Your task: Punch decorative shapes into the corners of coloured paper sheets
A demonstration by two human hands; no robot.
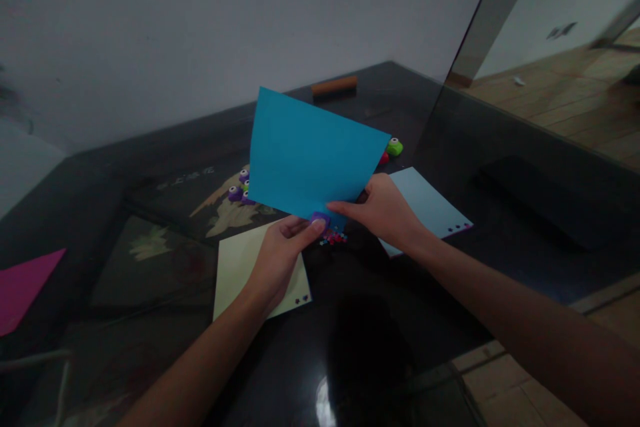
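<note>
The blue paper (310, 153) is held up off the dark table (165, 173), tilted back so its low edge points down at the hands; the right hand (385, 210) pinches that low edge with fingers closed on it, which keeps the sheet steady and stiff; the left hand (280, 250) has its fingers curled around a small purple punch (320, 219) that sits right on the paper's bottom edge, thumb on top of it, so the edge seems to be slid into the punch; just under the punch lies a little heap of tiny paper bits (336, 238), likely fallen there from it. A pale yellow sheet (235, 267) lies flat under the left wrist, with small holes near its corner; a light blue sheet (430, 207) lies flat by the right hand, with holes at its edge too. More little punches (240, 188) sit behind the paper, and a green one (395, 146) beside it; a pink sheet (23, 283) rests far off at the left.
</note>
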